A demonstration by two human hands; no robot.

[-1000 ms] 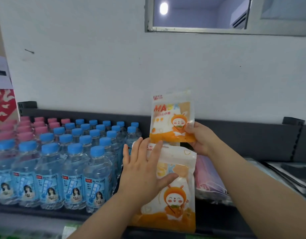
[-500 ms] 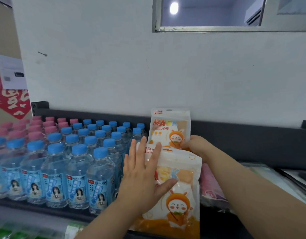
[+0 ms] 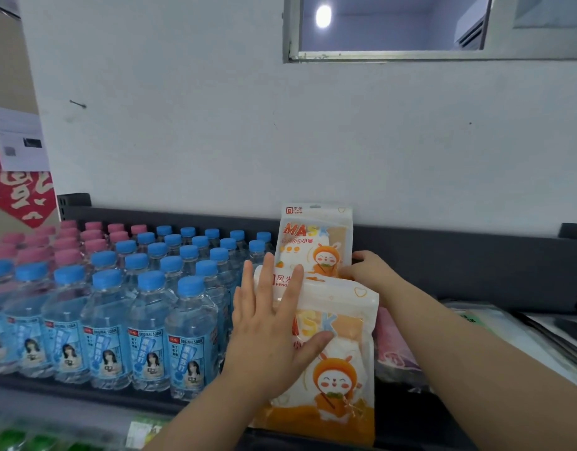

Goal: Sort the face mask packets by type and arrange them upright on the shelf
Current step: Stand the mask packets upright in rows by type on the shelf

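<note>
While my left grip, fingers spread flat, presses the front packet under its palm, my right grip pinches the rear packet low at its side, upright on the shelf just beyond. The 2 look light, soft and slippery: hold the sealed edges.

A shelf stands against the wall, below a window. On its left part, bottles stand in rows from the front edge to the back rail. Just right of them two mask packets stand upright: the front packet overlaps the lower part of the rear packet. The left hand lies flat on the front packet; the right hand, behind it, holds the rear packet's lower right edge. Other packets lie further right.
</note>
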